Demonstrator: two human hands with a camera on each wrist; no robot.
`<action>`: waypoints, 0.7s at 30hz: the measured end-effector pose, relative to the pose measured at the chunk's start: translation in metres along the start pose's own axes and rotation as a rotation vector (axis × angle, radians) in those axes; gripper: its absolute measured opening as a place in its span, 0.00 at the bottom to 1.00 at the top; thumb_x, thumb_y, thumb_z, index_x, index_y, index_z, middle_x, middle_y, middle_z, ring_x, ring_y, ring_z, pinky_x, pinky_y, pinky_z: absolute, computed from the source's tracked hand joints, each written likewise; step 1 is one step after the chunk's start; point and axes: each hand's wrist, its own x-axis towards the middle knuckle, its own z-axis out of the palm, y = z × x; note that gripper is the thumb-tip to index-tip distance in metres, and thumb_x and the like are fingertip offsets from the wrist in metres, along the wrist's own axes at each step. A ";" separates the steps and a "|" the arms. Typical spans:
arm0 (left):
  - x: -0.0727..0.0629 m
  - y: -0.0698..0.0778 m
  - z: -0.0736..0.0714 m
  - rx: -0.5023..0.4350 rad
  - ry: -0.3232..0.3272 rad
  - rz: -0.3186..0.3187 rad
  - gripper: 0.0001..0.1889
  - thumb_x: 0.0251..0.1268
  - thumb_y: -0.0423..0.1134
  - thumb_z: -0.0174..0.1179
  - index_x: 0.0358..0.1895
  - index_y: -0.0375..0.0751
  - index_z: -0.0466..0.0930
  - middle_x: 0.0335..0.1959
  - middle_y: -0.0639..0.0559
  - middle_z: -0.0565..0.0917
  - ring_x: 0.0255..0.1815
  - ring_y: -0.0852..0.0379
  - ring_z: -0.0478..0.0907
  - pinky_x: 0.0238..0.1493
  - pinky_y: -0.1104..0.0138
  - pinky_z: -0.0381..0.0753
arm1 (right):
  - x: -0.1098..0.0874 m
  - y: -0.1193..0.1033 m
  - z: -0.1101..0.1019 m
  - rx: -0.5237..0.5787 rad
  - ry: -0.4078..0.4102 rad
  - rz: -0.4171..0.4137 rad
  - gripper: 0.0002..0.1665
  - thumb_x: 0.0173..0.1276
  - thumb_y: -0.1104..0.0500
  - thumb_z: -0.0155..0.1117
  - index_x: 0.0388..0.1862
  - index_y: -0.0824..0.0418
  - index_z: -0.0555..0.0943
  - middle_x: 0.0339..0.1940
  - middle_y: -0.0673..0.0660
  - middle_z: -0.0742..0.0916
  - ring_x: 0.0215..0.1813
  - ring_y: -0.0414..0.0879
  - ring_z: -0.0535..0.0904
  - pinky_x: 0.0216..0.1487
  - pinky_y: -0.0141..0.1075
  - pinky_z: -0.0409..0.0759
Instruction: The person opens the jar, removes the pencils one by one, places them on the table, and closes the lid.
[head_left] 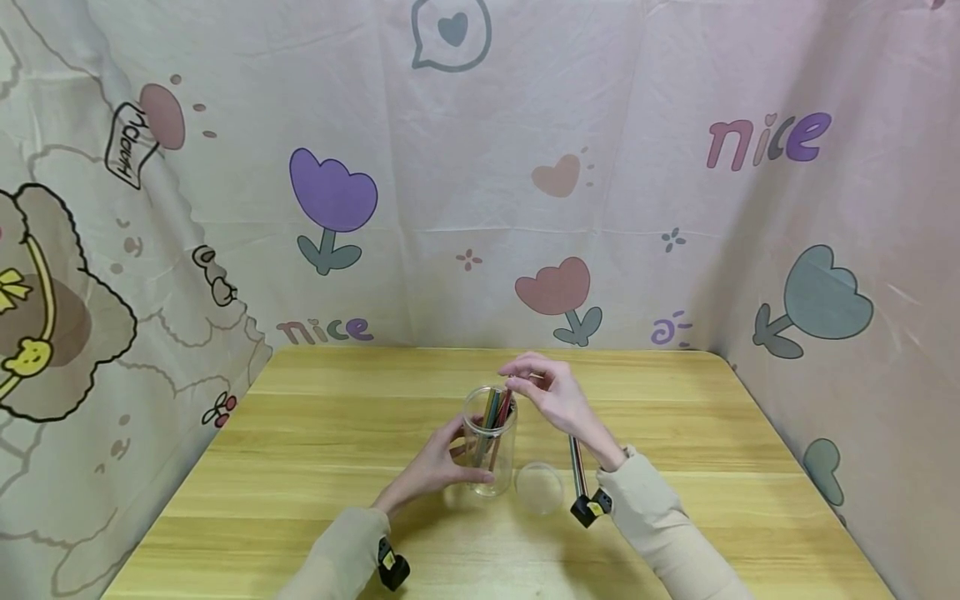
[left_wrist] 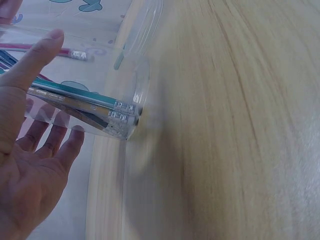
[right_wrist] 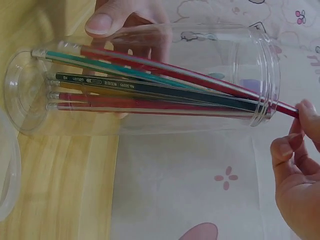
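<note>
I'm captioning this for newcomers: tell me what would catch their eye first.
The clear jar of pencils comes first, low in the middle of the head view, gripped by the left hand. Just above its rim, the right hand pinches a red pencil that reaches into the jar. Behind, a purple tulip stands out on the pale cloth, left of centre.

Pencils (right_wrist: 155, 90) lean inside the jar (head_left: 507, 457) on the bench (head_left: 262, 475); rightward lie the lid (head_left: 540, 488), then seemingly more pencils (head_left: 577, 467).
</note>
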 end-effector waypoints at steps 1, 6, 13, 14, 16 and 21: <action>0.000 0.000 0.000 0.002 -0.002 0.000 0.45 0.50 0.39 0.79 0.72 0.47 0.65 0.71 0.41 0.72 0.71 0.34 0.70 0.70 0.42 0.76 | 0.000 0.000 0.000 0.011 0.012 0.010 0.08 0.69 0.72 0.63 0.45 0.75 0.83 0.42 0.64 0.87 0.39 0.31 0.82 0.43 0.24 0.86; -0.001 0.000 0.000 -0.003 -0.005 -0.004 0.45 0.50 0.38 0.79 0.72 0.46 0.64 0.71 0.41 0.72 0.71 0.33 0.70 0.71 0.43 0.76 | 0.000 -0.002 -0.005 0.024 0.049 0.032 0.06 0.68 0.71 0.64 0.41 0.75 0.83 0.26 0.44 0.83 0.25 0.31 0.74 0.24 0.22 0.74; 0.000 0.000 0.000 -0.019 -0.006 -0.009 0.44 0.49 0.37 0.79 0.72 0.45 0.65 0.71 0.42 0.72 0.71 0.36 0.71 0.72 0.45 0.75 | 0.001 -0.006 -0.017 0.180 0.000 0.051 0.09 0.68 0.70 0.65 0.41 0.78 0.80 0.30 0.48 0.90 0.24 0.38 0.81 0.25 0.31 0.83; 0.000 0.000 0.000 -0.022 -0.007 -0.008 0.44 0.50 0.37 0.79 0.72 0.45 0.65 0.71 0.42 0.72 0.71 0.36 0.71 0.72 0.45 0.75 | 0.001 -0.007 -0.018 0.199 -0.014 0.064 0.10 0.68 0.70 0.65 0.42 0.79 0.79 0.32 0.48 0.90 0.26 0.38 0.82 0.27 0.31 0.85; 0.000 0.000 0.000 -0.026 -0.007 -0.014 0.44 0.49 0.37 0.79 0.71 0.46 0.65 0.71 0.42 0.72 0.71 0.36 0.71 0.72 0.45 0.75 | 0.000 -0.007 -0.021 0.237 -0.038 0.090 0.12 0.68 0.70 0.66 0.44 0.80 0.79 0.34 0.46 0.91 0.29 0.37 0.84 0.30 0.31 0.87; 0.001 0.000 0.000 -0.037 -0.006 -0.021 0.44 0.48 0.37 0.79 0.71 0.47 0.66 0.70 0.43 0.73 0.70 0.37 0.72 0.72 0.47 0.75 | -0.003 -0.006 -0.027 0.337 -0.063 0.136 0.08 0.67 0.70 0.66 0.45 0.70 0.83 0.38 0.49 0.92 0.34 0.38 0.86 0.36 0.29 0.88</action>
